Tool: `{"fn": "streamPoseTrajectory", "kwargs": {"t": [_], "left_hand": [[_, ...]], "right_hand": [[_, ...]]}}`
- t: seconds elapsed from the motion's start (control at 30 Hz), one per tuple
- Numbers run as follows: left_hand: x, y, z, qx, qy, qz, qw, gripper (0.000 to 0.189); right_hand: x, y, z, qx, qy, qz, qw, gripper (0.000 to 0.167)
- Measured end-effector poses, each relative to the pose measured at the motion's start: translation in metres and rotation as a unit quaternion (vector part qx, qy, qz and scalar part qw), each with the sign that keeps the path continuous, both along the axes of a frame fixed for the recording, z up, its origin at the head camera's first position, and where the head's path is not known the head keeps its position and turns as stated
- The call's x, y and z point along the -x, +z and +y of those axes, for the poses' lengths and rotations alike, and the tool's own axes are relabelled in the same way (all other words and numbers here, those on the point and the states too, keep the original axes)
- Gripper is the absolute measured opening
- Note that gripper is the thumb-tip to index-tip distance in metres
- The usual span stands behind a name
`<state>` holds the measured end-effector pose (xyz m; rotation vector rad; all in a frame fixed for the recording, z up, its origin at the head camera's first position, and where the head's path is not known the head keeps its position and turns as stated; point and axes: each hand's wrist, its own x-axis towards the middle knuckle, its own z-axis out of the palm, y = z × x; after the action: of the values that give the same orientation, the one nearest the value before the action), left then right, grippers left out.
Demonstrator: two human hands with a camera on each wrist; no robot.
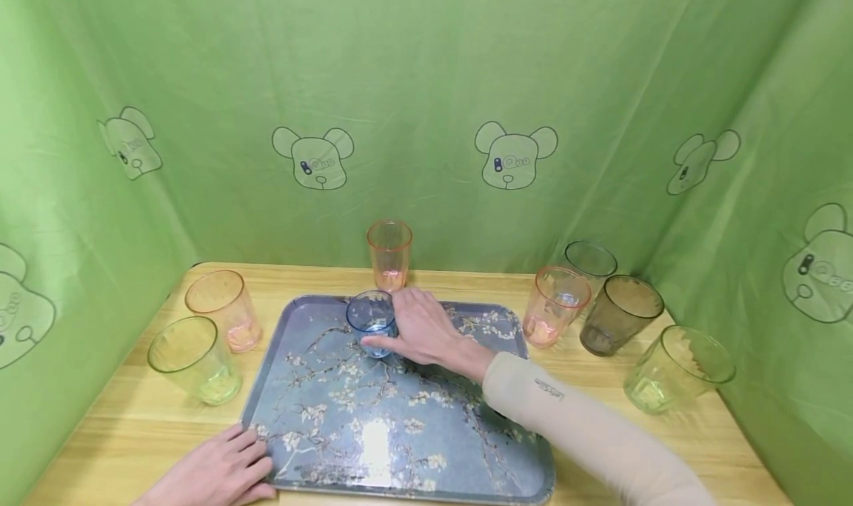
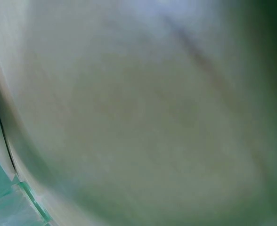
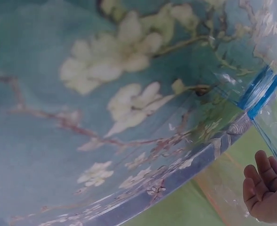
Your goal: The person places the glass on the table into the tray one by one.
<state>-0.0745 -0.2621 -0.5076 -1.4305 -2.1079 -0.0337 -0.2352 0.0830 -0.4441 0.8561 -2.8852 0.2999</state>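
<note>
A clear blue glass [image 1: 371, 321] stands upright on the far part of a blue-grey tray [image 1: 333, 447] printed with blossom branches. My right hand [image 1: 423, 328] holds the glass from its right side, thumb across the front and the other fingers toward the back. In the right wrist view, the glass's thick blue base [image 3: 263, 92] meets the tray near its rim, with the fingers [image 3: 265, 176] beside the glass wall. My left hand [image 1: 216, 465] rests at the tray's near left corner, fingers loosely bent against the edge. The left wrist view is mostly blurred.
Pink glasses stand behind the tray [image 1: 389, 258], at its left [image 1: 226, 310] and at its right [image 1: 555, 306]. Green glasses [image 1: 200, 361] [image 1: 676, 369] flank it. A brown glass [image 1: 620, 317] and a clear glass [image 1: 591, 261] stand back right. Green curtains [image 1: 426, 61] enclose the wooden table [image 1: 106, 447].
</note>
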Motion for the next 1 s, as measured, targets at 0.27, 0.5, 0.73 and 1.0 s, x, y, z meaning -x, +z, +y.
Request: {"fn": "streamPoseTrajectory", "kwargs": {"t": [0.27,0.5,0.73,1.0], "left_hand": [[0.0,-0.001,0.0,0.001,-0.001,0.005,1.0,0.042],[0.0,-0.001,-0.001,0.003,-0.005,0.001,1.0,0.041],[0.0,0.0,-0.001,0.007,-0.005,-0.003,1.0,0.041],[0.0,0.0,-0.001,0.003,-0.001,-0.009,1.0,0.041]], "right_hand": [[0.002,0.0,-0.004,-0.009,-0.001,0.008,0.9999,0.118],[0.004,0.0,-0.008,-0.024,-0.003,0.015,0.9996,0.115],[0.006,-0.001,-0.011,-0.016,-0.004,0.008,0.9998,0.111],[0.006,0.0,-0.012,-0.028,-0.011,0.015,0.9994,0.105]]}}
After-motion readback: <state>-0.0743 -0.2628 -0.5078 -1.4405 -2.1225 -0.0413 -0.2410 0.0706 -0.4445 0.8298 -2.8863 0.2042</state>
